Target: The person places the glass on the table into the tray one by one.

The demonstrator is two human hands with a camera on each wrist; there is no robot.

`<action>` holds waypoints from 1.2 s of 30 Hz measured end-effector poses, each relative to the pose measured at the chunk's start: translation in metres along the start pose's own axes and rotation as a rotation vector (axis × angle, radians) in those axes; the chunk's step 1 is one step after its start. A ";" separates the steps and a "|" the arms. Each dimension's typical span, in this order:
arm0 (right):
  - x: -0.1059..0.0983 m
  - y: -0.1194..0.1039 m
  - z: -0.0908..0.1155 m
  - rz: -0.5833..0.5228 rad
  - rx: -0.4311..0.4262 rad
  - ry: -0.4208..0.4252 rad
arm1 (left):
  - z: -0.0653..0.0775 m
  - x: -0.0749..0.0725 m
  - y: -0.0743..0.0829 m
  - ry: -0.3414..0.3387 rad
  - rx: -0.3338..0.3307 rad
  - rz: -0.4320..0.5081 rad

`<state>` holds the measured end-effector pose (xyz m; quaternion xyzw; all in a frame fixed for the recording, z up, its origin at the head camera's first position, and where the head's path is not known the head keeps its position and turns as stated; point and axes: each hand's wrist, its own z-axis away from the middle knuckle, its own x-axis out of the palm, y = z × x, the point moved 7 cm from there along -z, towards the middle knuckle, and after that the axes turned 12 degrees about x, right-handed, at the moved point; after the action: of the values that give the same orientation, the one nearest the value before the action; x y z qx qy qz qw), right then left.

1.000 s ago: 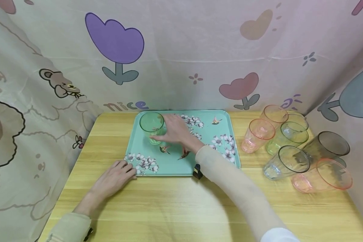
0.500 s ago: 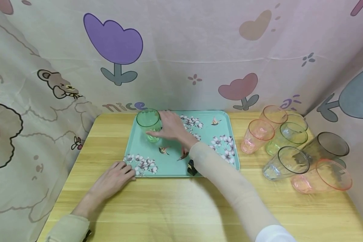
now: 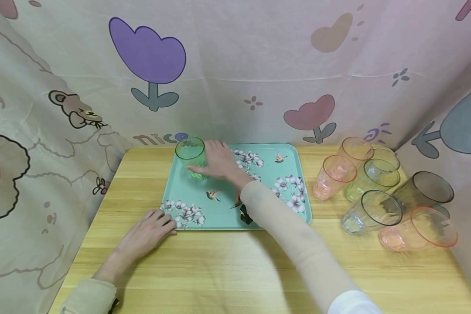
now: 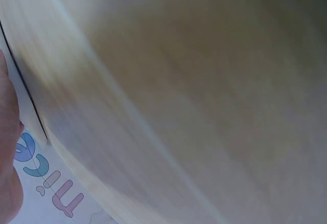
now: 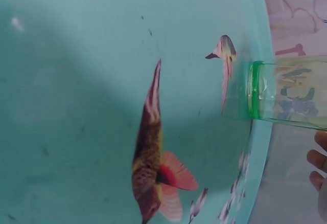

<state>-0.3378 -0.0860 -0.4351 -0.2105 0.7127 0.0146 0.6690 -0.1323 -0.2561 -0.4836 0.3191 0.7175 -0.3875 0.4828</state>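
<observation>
A green-tinted drinking glass (image 3: 190, 157) stands upright at the back left corner of the mint tray (image 3: 227, 209). My right hand (image 3: 220, 163) holds its right side, with the thumb across the front and the fingers toward the back. The right wrist view shows the green base of the glass (image 5: 258, 91) at the tray surface, with fingertips (image 5: 318, 157) beside its wall; whether they touch is unclear there. My left hand (image 3: 149, 229) rests at the tray's front left corner, palm down, fingers loosely bent. Only part of the left hand (image 4: 7, 152) appears in the left wrist view.
Several tinted glasses stand on the right of the wooden table (image 3: 220, 270), among them a pink glass (image 3: 331, 181), a grey glass (image 3: 420, 196) and a clear glass with a dark rim (image 3: 373, 213). A patterned curtain (image 3: 235, 56) hangs behind the tray.
My right hand and the green glass have moved left and back on the tray, more in the first half second than in the second. The left hand stays at the tray corner.
</observation>
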 end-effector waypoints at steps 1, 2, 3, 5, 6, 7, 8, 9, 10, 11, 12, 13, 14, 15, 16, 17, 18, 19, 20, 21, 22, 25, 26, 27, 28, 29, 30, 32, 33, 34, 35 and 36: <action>0.000 0.000 0.000 -0.007 0.001 -0.004 | 0.000 0.000 0.000 0.000 0.000 -0.001; 0.000 -0.001 -0.001 -0.007 0.002 -0.007 | 0.000 0.000 0.000 0.000 -0.001 -0.001; 0.000 -0.001 -0.001 -0.006 0.003 -0.010 | 0.000 0.000 0.000 -0.001 -0.001 -0.001; 0.000 -0.003 -0.002 -0.010 0.004 -0.014 | 0.000 0.000 0.000 -0.003 -0.001 -0.001; 0.000 -0.003 -0.003 -0.008 0.004 -0.016 | 0.000 0.000 0.000 -0.004 -0.001 0.000; 0.000 -0.004 -0.003 -0.006 0.003 -0.016 | 0.000 0.000 0.000 -0.005 -0.002 0.002; 0.001 -0.004 -0.003 -0.001 0.002 -0.015 | 0.000 0.000 0.001 -0.005 -0.002 0.003; 0.000 -0.005 -0.004 -0.003 0.001 -0.012 | 0.001 -0.001 0.001 -0.004 -0.001 0.003; 0.000 -0.005 -0.004 -0.003 0.001 -0.008 | 0.000 -0.001 0.001 -0.004 -0.002 0.004; 0.000 -0.006 -0.004 -0.001 0.000 -0.005 | 0.001 -0.001 0.001 -0.003 -0.002 0.005; 0.000 -0.006 -0.004 0.007 0.000 -0.001 | 0.000 -0.001 0.001 -0.002 -0.002 0.005; 0.000 -0.006 -0.005 0.010 0.001 0.002 | 0.000 -0.001 0.001 -0.002 -0.002 0.006; 0.000 -0.007 -0.005 0.018 0.001 0.005 | 0.000 -0.001 0.001 -0.002 -0.003 0.006; -0.001 -0.007 -0.005 0.023 0.001 0.008 | 0.000 -0.001 0.001 -0.002 -0.004 0.007; -0.001 -0.007 -0.005 0.028 0.002 0.007 | 0.000 -0.002 0.001 -0.002 -0.006 0.009; -0.001 -0.007 -0.005 0.033 0.001 0.006 | 0.000 -0.002 0.001 -0.003 -0.007 0.010; -0.001 -0.007 -0.005 0.038 0.002 0.005 | 0.000 -0.002 0.001 -0.004 -0.009 0.012; -0.001 -0.006 -0.005 0.032 0.002 0.002 | 0.000 -0.002 0.001 -0.004 -0.011 0.014; -0.001 -0.006 -0.005 0.019 0.005 -0.002 | 0.000 -0.002 0.000 -0.006 -0.011 0.014; -0.001 -0.005 -0.004 0.009 0.009 -0.008 | 0.000 -0.001 0.000 -0.007 -0.012 0.014; -0.001 -0.004 -0.004 -0.005 0.015 -0.018 | 0.000 -0.001 0.000 -0.008 -0.013 0.015; -0.002 0.001 -0.002 -0.038 0.040 -0.037 | 0.000 -0.001 0.000 -0.012 -0.011 0.010; -0.002 0.002 -0.001 -0.045 0.049 -0.044 | 0.000 -0.001 0.000 -0.012 -0.009 0.008; -0.003 0.005 0.000 -0.043 0.057 -0.048 | 0.000 -0.001 0.000 -0.012 -0.009 0.007; -0.004 0.007 0.001 -0.047 0.064 -0.049 | 0.000 -0.001 0.000 -0.011 -0.007 0.007; -0.005 0.009 0.002 -0.044 0.069 -0.049 | 0.000 -0.001 0.000 -0.010 -0.007 0.006; -0.007 0.011 0.003 -0.045 0.073 -0.048 | 0.000 -0.001 0.000 -0.009 -0.006 0.006; -0.011 0.016 0.006 -0.048 0.083 -0.044 | 0.001 -0.001 0.000 -0.008 -0.005 0.008; -0.013 0.018 0.007 -0.053 0.088 -0.041 | 0.001 -0.001 0.000 -0.008 -0.005 0.009; -0.015 0.020 0.008 -0.056 0.092 -0.038 | 0.001 -0.001 0.000 -0.007 -0.005 0.009; -0.017 0.022 0.010 -0.063 0.094 -0.034 | 0.001 -0.001 0.000 -0.006 -0.005 0.009; -0.019 0.024 0.011 -0.073 0.095 -0.030 | 0.001 -0.002 0.000 -0.005 -0.005 0.009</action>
<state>-0.3345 -0.0552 -0.4243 -0.2040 0.6943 -0.0406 0.6889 -0.1317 -0.2572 -0.4822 0.3201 0.7159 -0.3842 0.4872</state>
